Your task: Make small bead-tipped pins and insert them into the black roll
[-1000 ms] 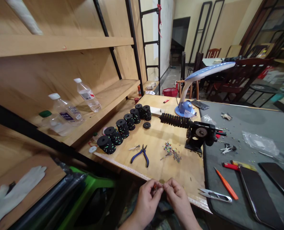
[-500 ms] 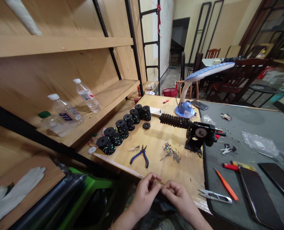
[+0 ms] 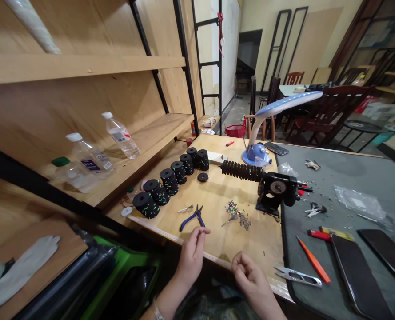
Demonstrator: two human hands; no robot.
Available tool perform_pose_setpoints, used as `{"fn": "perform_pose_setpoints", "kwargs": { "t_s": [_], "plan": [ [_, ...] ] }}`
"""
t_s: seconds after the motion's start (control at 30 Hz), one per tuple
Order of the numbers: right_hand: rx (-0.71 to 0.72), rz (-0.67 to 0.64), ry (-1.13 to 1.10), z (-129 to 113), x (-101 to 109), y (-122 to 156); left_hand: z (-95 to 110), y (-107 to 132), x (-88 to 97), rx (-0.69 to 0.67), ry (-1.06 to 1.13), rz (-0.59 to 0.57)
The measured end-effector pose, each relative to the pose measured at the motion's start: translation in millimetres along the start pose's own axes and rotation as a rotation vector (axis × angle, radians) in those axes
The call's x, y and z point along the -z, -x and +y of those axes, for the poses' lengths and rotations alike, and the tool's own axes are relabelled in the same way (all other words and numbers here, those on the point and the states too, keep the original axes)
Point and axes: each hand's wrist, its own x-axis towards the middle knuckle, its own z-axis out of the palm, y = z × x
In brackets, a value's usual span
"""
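My left hand [image 3: 191, 251] is over the table's front edge, just below the blue-handled pliers [image 3: 193, 218]. Its fingers are loosely bent and a little apart, and nothing shows in them. To its right, my right hand [image 3: 249, 273] is closed, thumb against curled fingers; whatever it may pinch is hidden. Beyond the hands lies a pile of small coloured pieces [image 3: 233, 208] with a small pointed metal tool [image 3: 229, 220] beside it. The pliers lie with their jaws apart. Farther back, a black machine [image 3: 274, 189] carries a row of black discs [image 3: 242, 171] on its shaft.
Several stacks of black spools [image 3: 169, 181] line the table's left side. A blue lamp [image 3: 255, 153] stands at the back. On the grey mat [image 3: 317, 178] are thread snips [image 3: 299, 276], an orange tool [image 3: 313, 260] and phones [image 3: 357, 275]. Bottles [image 3: 122, 135] stand on the left shelf.
My hands, together half a second ago, have come apart. The left hand has moved up and left toward the pliers; the right has shifted slightly right and stays closed.
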Motion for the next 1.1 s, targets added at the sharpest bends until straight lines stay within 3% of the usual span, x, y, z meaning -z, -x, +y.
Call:
{"fn": "perform_pose_setpoints", "kwargs": {
  "t_s": [0.13,0.27,0.5,0.7,0.97,1.1],
  "plan": [
    [-0.094,0.028,-0.163,1.5,0.9,-0.8,-6.0,-1.5,9.5,0.077,0.167,-0.128],
    [-0.104,0.055,-0.249,-0.3,-1.9,-1.5,2.8,9.5,8.2,0.120,0.132,-0.262],
    [-0.129,0.007,-0.288,2.2,0.9,-2.6,15.7,20.2,-3.8,0.136,0.182,-0.252],
    [-0.151,-0.043,-0.333,-1.7,0.7,1.0,23.3,15.6,-5.8,0.078,0.132,-0.353],
    [-0.134,-0.053,-0.196,3.1,4.9,-0.4,31.3,13.1,-9.4,0.055,0.090,-0.319],
    [0.054,0.141,0.090,-8.6,21.7,1.8,35.4,14.6,-11.6,0.013,0.020,-0.262]
  ]
}}
